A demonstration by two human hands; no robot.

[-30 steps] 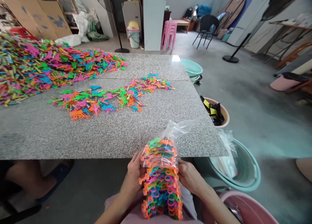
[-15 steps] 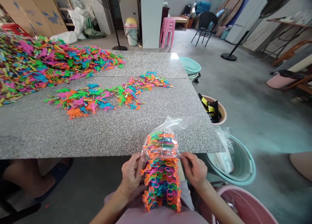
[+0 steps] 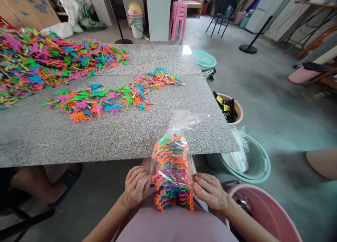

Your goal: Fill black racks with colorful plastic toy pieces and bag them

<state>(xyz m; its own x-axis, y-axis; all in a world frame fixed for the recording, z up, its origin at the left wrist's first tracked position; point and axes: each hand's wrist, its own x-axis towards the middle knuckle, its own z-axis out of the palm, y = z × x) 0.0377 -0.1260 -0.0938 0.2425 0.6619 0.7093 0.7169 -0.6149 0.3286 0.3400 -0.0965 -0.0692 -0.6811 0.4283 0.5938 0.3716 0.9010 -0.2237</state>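
Observation:
A clear plastic bag (image 3: 181, 124) covers most of a stacked bundle of colourful plastic toys (image 3: 172, 196). The stack leans between my lap and the table's front edge, and its near end sticks out of the bag's mouth. My left hand (image 3: 137, 185) pinches the bag's edge on the left side. On the right side, my right hand (image 3: 209, 190) grips the opposite edge with fingers closed. The bag's far end lies loose and flattened over the tabletop.
The speckled table (image 3: 131, 136) bears a large heap of toys (image 3: 60, 59) and a smaller scattered row (image 3: 126, 94). To the right stand a green basin (image 3: 256, 161), a pink tub (image 3: 263, 207) and a basin with black items (image 3: 238, 110). Another person's foot (image 3: 65, 184) shows under the table.
Both hands have drawn the bag's mouth toward my body, so the bag covers much more of the toy stack. The camera view has tilted slightly down.

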